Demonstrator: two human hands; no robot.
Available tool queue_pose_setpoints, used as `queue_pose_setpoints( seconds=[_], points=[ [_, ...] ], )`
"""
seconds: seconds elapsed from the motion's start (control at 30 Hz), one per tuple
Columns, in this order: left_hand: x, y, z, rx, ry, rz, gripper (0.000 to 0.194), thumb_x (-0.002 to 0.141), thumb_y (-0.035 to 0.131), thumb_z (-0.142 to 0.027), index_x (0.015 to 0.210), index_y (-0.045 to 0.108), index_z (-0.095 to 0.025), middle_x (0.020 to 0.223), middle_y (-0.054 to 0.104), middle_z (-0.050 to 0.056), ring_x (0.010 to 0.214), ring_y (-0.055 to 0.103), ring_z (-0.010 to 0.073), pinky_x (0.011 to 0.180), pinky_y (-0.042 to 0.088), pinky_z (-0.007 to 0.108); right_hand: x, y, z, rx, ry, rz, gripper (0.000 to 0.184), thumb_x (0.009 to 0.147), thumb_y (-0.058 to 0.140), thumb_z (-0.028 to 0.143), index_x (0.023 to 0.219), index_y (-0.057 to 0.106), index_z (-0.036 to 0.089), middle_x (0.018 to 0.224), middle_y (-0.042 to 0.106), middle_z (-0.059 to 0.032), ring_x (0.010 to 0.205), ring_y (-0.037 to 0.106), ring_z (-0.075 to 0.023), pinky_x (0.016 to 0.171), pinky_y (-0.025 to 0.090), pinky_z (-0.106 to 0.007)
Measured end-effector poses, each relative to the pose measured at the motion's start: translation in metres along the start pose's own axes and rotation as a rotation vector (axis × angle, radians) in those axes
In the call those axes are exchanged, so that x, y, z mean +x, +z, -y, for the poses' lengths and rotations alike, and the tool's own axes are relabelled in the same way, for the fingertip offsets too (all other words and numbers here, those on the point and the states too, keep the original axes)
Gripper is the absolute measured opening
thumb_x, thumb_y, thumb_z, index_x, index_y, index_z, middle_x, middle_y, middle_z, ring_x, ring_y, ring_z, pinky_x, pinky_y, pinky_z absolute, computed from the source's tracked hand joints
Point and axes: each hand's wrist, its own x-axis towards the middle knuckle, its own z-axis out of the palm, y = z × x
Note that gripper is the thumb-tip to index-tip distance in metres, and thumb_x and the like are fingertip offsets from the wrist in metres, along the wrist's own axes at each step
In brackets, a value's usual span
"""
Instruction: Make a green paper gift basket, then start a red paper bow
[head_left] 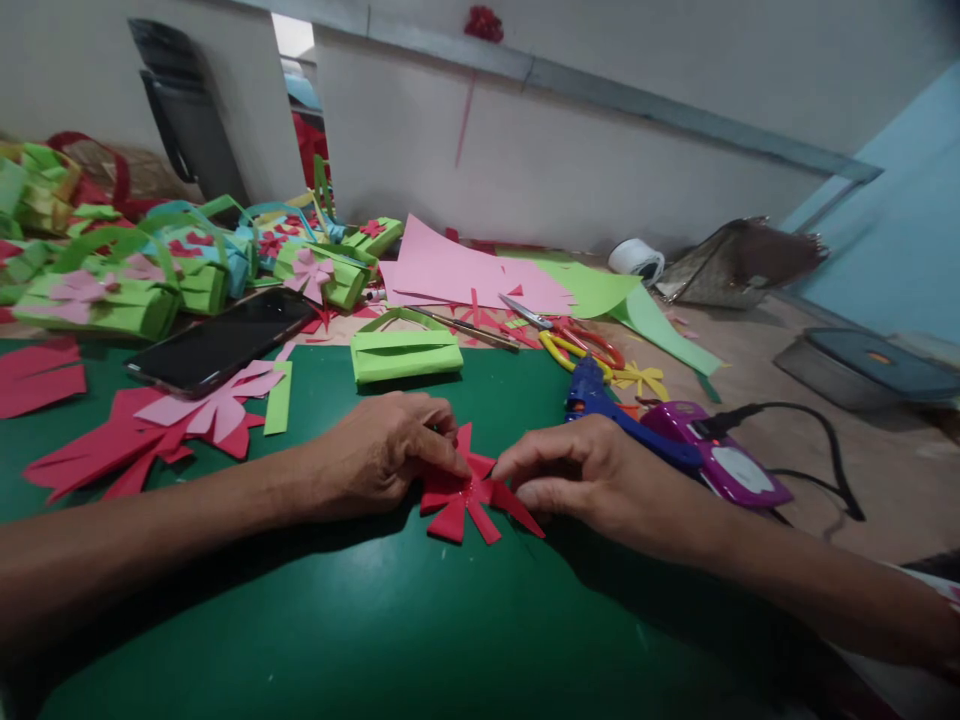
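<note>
A red paper flower (466, 493) with several cut petals lies on the green sheet (360, 620). My left hand (382, 450) pinches its left petals, fingers pressed together on the paper. My right hand (577, 475) pinches the right petals with thumb and forefinger. Both hands rest on the sheet. Just behind the flower sits a green paper basket (406, 353) with a handle.
A black phone (221, 340) lies at left over pink and red paper flowers (210, 405). Several finished green baskets (112, 290) crowd the far left. Scissors (562, 335), a blue glue gun (607, 405), a purple device (720, 465) with cable, and pink sheets (465, 270) lie right.
</note>
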Motion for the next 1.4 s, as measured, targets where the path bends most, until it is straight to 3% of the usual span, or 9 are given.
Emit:
queue_pose_setpoints(
  seconds=[0.1, 0.23, 0.4, 0.67, 1.0, 1.27, 1.4],
  points=[
    [0.0, 0.0, 0.001, -0.002, 0.01, -0.003, 0.033, 0.08, 0.049, -0.005, 0.091, 0.071, -0.026, 0.08, 0.057, 0.0, 0.073, 0.05, 0.0113, 0.063, 0.035, 0.021, 0.006, -0.004, 0.0, 0.164, 0.082, 0.083, 0.017, 0.073, 0.058, 0.011, 0.086, 0.068, 0.015, 0.064, 0.061, 0.0029, 0.053, 0.052, -0.0068, 0.051, 0.043, -0.017],
    [-0.001, 0.002, 0.003, -0.018, 0.027, -0.005, 0.033, 0.081, 0.049, -0.007, 0.093, 0.07, -0.028, 0.081, 0.057, 0.0, 0.073, 0.05, 0.0106, 0.062, 0.034, 0.021, 0.014, -0.008, 0.0, 0.222, 0.097, 0.174, 0.023, 0.071, 0.057, 0.01, 0.091, 0.067, 0.015, 0.065, 0.061, 0.0034, 0.047, 0.049, -0.0051, 0.048, 0.044, -0.017],
    [-0.001, 0.001, 0.002, -0.02, 0.02, -0.014, 0.033, 0.078, 0.05, -0.003, 0.09, 0.07, -0.026, 0.08, 0.056, -0.001, 0.074, 0.05, 0.0094, 0.062, 0.033, 0.02, 0.021, -0.01, 0.0, 0.244, 0.127, 0.222, 0.008, 0.07, 0.058, 0.012, 0.073, 0.065, 0.012, 0.063, 0.062, 0.0016, 0.047, 0.053, -0.0051, 0.047, 0.044, -0.016],
    [-0.002, 0.002, 0.003, -0.012, 0.024, -0.015, 0.034, 0.079, 0.048, -0.004, 0.09, 0.07, -0.026, 0.083, 0.058, -0.001, 0.075, 0.051, 0.0096, 0.063, 0.034, 0.02, 0.022, -0.002, 0.006, 0.142, 0.216, 0.16, 0.014, 0.076, 0.055, 0.015, 0.063, 0.056, 0.013, 0.05, 0.053, 0.0046, 0.044, 0.048, -0.0042, 0.042, 0.038, -0.013],
    [-0.001, 0.001, 0.003, -0.004, 0.033, -0.011, 0.035, 0.079, 0.048, -0.005, 0.094, 0.07, -0.027, 0.082, 0.058, 0.0, 0.073, 0.051, 0.0107, 0.063, 0.035, 0.021, 0.023, 0.005, 0.013, 0.087, 0.269, 0.099, 0.019, 0.081, 0.049, 0.018, 0.062, 0.05, 0.015, 0.051, 0.055, 0.0037, 0.041, 0.046, -0.0039, 0.04, 0.035, -0.014],
    [-0.002, 0.001, 0.004, 0.01, 0.033, -0.001, 0.038, 0.079, 0.047, -0.003, 0.095, 0.069, -0.03, 0.083, 0.058, -0.001, 0.074, 0.05, 0.0104, 0.063, 0.034, 0.021, 0.025, 0.008, 0.011, 0.092, 0.38, 0.065, 0.012, 0.077, 0.053, 0.017, 0.065, 0.049, 0.016, 0.05, 0.056, 0.0037, 0.039, 0.049, -0.0052, 0.036, 0.033, -0.014],
    [-0.002, 0.001, 0.004, 0.0, 0.032, -0.013, 0.037, 0.08, 0.047, -0.005, 0.095, 0.07, -0.029, 0.083, 0.058, -0.001, 0.073, 0.051, 0.0103, 0.064, 0.035, 0.021, 0.026, 0.009, 0.012, 0.11, 0.361, 0.085, 0.016, 0.077, 0.051, 0.014, 0.061, 0.048, 0.016, 0.048, 0.054, 0.0045, 0.038, 0.046, -0.0038, 0.038, 0.034, -0.014]
  ],
)
